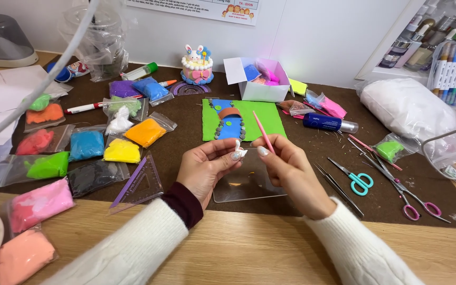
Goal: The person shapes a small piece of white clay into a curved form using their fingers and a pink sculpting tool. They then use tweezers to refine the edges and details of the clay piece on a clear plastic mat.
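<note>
I see bagged clay in many colours (86, 144) at left, a clay cake with a bunny (197, 67) at the back, an open white box (257, 80), teal scissors (355, 178) and pink-handled scissors (415, 203) at right.

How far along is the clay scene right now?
Done: the green clay panel already carries a blue path, dots and an arch. In hand: the left hand pinches a small white clay piece; the right hand holds a pink stick tool. Left: that piece isn't on the panel yet.
</note>
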